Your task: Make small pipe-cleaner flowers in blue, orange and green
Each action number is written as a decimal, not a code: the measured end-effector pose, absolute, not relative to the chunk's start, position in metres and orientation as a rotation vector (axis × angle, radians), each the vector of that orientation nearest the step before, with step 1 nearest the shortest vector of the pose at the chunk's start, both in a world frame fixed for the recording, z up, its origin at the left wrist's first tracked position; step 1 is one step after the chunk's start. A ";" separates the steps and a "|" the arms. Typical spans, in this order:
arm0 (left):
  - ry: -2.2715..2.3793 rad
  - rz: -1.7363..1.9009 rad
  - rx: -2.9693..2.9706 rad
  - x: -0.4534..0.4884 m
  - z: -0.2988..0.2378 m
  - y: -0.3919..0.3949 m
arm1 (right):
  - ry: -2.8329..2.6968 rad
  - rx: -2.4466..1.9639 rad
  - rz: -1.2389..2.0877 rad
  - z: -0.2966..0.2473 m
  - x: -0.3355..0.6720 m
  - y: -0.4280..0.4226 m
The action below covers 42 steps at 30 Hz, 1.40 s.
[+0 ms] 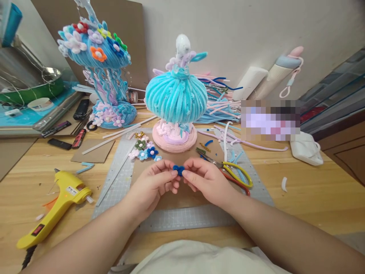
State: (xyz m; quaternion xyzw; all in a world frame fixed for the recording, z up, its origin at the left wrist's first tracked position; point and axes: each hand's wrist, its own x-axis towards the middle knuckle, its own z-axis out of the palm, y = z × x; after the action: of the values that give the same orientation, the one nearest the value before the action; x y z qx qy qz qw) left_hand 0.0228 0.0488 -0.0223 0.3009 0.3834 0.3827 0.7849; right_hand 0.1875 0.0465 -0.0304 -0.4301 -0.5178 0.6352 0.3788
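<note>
Between the fingertips of my left hand (pixel 159 177) and my right hand (pixel 201 176) is a small dark blue pipe-cleaner flower (pixel 178 170). Each hand pinches one side of it, above a piece of brown cardboard (pixel 168 199). Just beyond my left hand lie several finished pipe-cleaner flowers (pixel 142 153) in pink, green, light blue and dark blue. Scissors (pixel 221 164) with yellow and red handles rest beside my right hand. Behind the hands stands a turquoise pipe-cleaner lamp (pixel 176 97) on a pink round base.
A yellow glue gun (pixel 61 201) lies at left. Under the cardboard is a grey cutting mat (pixel 188 222). A blue flower-covered lamp (pixel 97 57) stands back left. Loose pipe cleaners (pixel 222 110) pile behind the turquoise lamp. A white case (pixel 306 148) and a folded umbrella (pixel 275 72) are at right.
</note>
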 end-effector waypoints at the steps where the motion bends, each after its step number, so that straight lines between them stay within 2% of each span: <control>1: 0.814 0.789 0.633 0.022 -0.022 0.049 | -1.329 -1.115 1.626 -0.029 0.187 0.046; 7: 0.845 0.717 0.710 0.022 -0.022 0.049 | -1.263 -1.157 1.797 -0.026 0.191 0.047; 12: 0.864 0.808 0.820 0.021 -0.024 0.050 | -1.094 -1.098 1.828 -0.034 0.192 0.048; 17: 0.920 0.958 1.264 0.021 -0.024 0.049 | -0.957 -0.959 2.130 -0.032 0.191 0.048; 21: 0.989 1.014 1.214 0.024 -0.020 0.048 | -0.985 -1.066 1.958 -0.027 0.190 0.046; 29: 1.079 0.811 1.149 0.025 -0.027 0.049 | -1.259 -1.151 1.725 -0.027 0.185 0.043; 38: 0.972 0.738 0.854 0.024 -0.028 0.050 | -1.164 -1.013 1.885 -0.031 0.188 0.045; 42: 0.988 0.753 0.882 0.024 -0.026 0.050 | -1.227 -1.142 1.783 -0.030 0.185 0.044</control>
State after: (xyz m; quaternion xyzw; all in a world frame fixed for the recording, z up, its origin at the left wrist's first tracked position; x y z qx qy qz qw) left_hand 0.0243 0.0496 -0.0258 0.3995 0.4476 0.3413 0.7236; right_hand 0.1846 0.0443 -0.0304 -0.4389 -0.4716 0.6850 0.3403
